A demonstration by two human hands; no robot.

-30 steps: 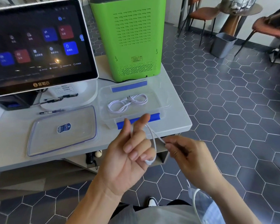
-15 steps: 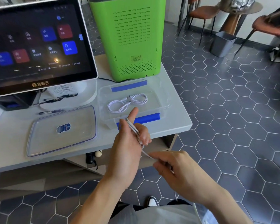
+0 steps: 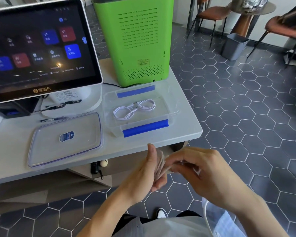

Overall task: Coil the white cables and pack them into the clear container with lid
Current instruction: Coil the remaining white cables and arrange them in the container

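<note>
My left hand [image 3: 143, 175] is held off the table's front edge, thumb up, with several turns of a white cable [image 3: 161, 165] wrapped around its fingers. My right hand [image 3: 203, 171] pinches the same cable just beside the left fingers; the loose end [image 3: 207, 214] trails down past my right wrist. The clear container [image 3: 173, 112] with blue clips stands open on the table, and one coiled white cable [image 3: 134, 108] lies inside it. Its clear lid [image 3: 46, 147] rests flat on the table to the left.
A white table [image 3: 183, 93] carries a touchscreen terminal [image 3: 41, 48] at the back left, a green appliance [image 3: 135, 40] behind the container and pens [image 3: 53, 119] near the lid. On the tiled floor to the right stand a grey bin [image 3: 234, 47] and chairs [image 3: 212, 14].
Both hands dropped lower, below the table edge. More cable turns sit around my left fingers, and my right hand has come in close against them.
</note>
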